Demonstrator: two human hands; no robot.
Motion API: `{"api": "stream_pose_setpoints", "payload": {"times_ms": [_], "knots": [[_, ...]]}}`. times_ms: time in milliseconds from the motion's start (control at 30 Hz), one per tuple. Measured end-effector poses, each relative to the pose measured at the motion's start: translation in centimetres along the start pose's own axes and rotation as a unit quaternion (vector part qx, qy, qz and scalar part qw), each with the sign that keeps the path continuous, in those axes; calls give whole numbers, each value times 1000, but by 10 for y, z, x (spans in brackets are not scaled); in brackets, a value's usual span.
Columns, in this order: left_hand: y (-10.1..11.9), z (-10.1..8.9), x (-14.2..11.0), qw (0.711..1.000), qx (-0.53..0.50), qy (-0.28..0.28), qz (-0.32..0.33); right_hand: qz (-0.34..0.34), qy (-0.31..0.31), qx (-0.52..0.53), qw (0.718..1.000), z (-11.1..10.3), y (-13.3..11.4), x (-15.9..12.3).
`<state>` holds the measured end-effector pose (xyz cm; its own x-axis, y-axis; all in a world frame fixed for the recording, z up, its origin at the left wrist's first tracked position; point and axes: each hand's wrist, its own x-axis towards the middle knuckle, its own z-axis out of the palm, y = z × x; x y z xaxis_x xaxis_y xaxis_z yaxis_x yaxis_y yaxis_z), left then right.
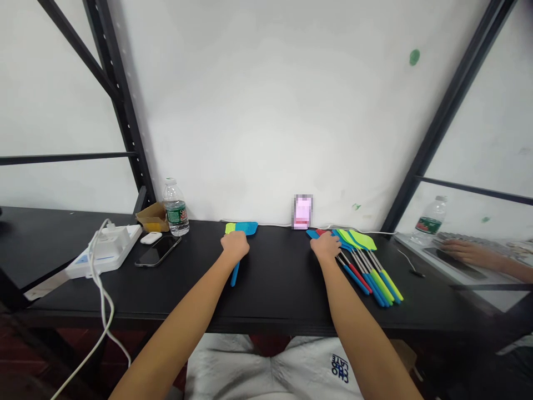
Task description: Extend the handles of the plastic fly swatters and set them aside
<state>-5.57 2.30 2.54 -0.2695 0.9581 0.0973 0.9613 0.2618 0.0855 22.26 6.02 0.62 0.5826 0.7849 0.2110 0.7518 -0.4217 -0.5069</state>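
Note:
On the left side of the black desk, my left hand (235,246) is closed around a fly swatter with a blue mesh head (246,228) and a blue handle (235,274). A yellow-green head (230,228) lies beside the blue one, its shaft hidden by the hand. To the right, my right hand (326,245) has its fingers curled over a fly swatter with a blue head (312,234), at the left end of a fanned row. That row holds several swatters with metal shafts, including a red handle (360,278) and lime-green heads (363,239).
A pixelated phone-like screen (302,212) stands against the wall. At left are a water bottle (176,210), cardboard box (153,216), white case (151,238), phone (158,251) and power strip (106,250) with cables. At right, a co-worker's hand (464,250) rests near a laptop.

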Motion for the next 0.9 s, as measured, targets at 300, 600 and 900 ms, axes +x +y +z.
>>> {"api": "stream_pose_setpoints", "payload": {"times_ms": [300,600,900], "knots": [[1,1,-2,997,2,32,-70,-25,-50,-1,998,-5,-2,-3],[-3,6,7,997,-6,31,-75,-51,-101,-15,993,-4,-4,-1],[-4,6,10,998,-22,9,-64,-92,-159,-45,982,-8,-10,-7]]}}
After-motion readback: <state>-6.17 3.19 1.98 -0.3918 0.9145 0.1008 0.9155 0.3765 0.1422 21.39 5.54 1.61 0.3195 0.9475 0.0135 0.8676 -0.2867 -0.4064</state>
